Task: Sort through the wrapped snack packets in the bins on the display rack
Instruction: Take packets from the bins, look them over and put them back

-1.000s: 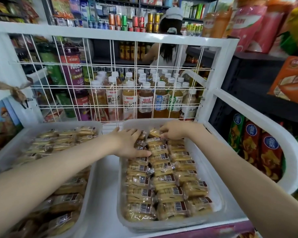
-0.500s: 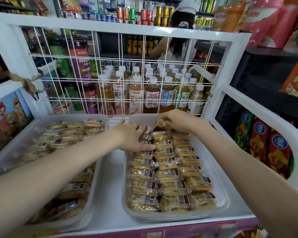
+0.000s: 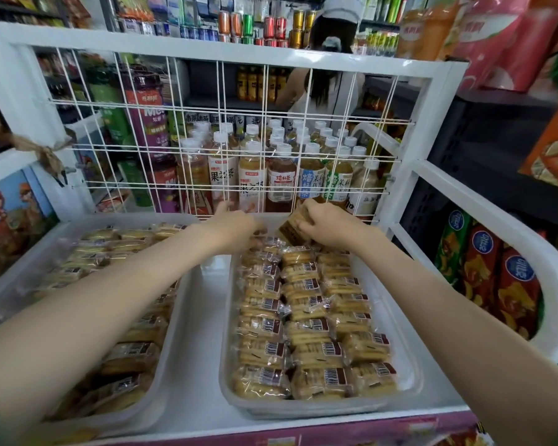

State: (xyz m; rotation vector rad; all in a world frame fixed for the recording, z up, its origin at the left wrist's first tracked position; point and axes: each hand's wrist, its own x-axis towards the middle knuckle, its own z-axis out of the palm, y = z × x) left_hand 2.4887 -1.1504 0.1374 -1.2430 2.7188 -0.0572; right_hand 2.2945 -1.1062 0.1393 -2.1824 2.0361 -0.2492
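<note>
At the far end of the right bin (image 3: 400, 317), the right hand (image 3: 331, 225) grips one wrapped packet (image 3: 293, 225). It is lifted just above the rows and tilted, with its long axis rising toward the far right corner. The left hand (image 3: 239, 225) reaches over the far left corner of this bin, fingers down among the packets; whether it grips one, I cannot tell. The other packets (image 3: 306, 328) lie flat inside, long axes across the bin, in three columns. The next packets therefore lie directly under both hands, I judge. There are two bins: the left bin (image 3: 174, 333), beside the right bin, holds packets too many to count.
</note>
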